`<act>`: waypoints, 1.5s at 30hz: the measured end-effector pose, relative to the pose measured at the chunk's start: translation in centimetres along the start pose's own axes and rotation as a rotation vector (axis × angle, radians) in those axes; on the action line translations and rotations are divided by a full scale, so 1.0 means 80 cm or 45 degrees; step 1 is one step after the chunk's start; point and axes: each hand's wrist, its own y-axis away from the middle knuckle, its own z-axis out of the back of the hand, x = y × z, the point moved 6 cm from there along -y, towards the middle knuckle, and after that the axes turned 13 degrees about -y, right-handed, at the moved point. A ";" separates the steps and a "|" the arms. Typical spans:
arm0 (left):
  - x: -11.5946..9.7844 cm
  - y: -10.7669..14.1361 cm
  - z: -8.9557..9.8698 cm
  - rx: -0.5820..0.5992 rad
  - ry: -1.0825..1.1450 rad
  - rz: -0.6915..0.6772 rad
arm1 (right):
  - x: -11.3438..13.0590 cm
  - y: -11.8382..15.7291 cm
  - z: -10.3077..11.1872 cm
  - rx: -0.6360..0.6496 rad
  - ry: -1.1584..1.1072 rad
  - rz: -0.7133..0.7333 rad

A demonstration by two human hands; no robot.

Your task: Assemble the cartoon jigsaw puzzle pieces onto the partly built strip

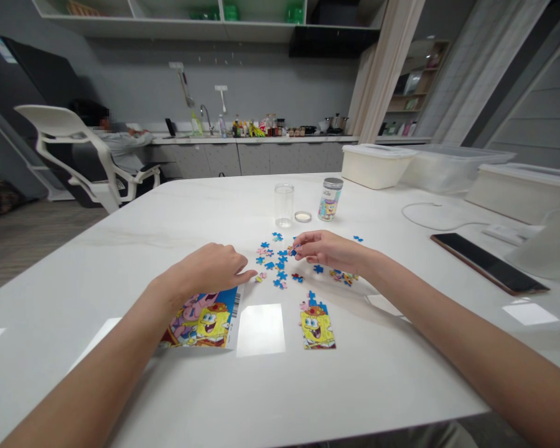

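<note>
My right hand pinches a small blue puzzle piece between thumb and fingertips, above the loose pieces. Over the top of a printed picture sheet is my left hand, its thumb stretched out toward the pieces and its fingers loosely bent; I see nothing in it. The sheet shows a yellow and a pink cartoon character. Loose puzzle pieces, mostly blue, lie scattered between and beyond my hands. Nearer to me sits a joined puzzle section with the yellow character and a jagged upper edge.
Behind the pieces stand a clear jar, a round lid and a printed lidded canister. To the right lie a phone and a white cable, with plastic bins behind. A person sits in a chair far left.
</note>
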 end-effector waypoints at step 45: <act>-0.004 0.000 0.005 0.020 -0.008 -0.001 | -0.011 -0.004 0.010 0.003 -0.080 -0.091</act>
